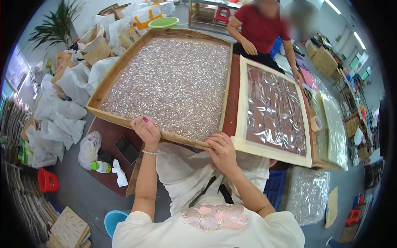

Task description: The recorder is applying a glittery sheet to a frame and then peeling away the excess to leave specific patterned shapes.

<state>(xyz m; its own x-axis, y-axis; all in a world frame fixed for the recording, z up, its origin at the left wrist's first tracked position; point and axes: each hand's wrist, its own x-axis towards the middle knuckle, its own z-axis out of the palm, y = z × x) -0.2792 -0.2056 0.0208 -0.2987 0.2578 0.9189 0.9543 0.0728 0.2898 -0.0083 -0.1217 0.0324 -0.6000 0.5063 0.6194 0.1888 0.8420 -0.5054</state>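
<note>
A large shallow wooden tray (108, 118) spreads out before me, tilted a little, its floor covered with a dense layer of small shiny clear bead-like pieces (169, 87). My left hand (147, 131) is closed over the tray's near rim, left of its middle. At the near right corner, my right hand (222, 151) grips the same rim with its fingers curled over the edge. To the right of the tray lies a flat panel with a cream border (244, 145) and a brown middle under glossy clear film. No loose pieces show in my fingers.
Across the panel stands a person in a red shirt (262, 27), one hand at its far right edge. The dark red table (103, 132) holds a phone (126, 149), a green-capped bottle (101, 167) and a plastic bag (89, 149). White sacks (62, 120) crowd the left.
</note>
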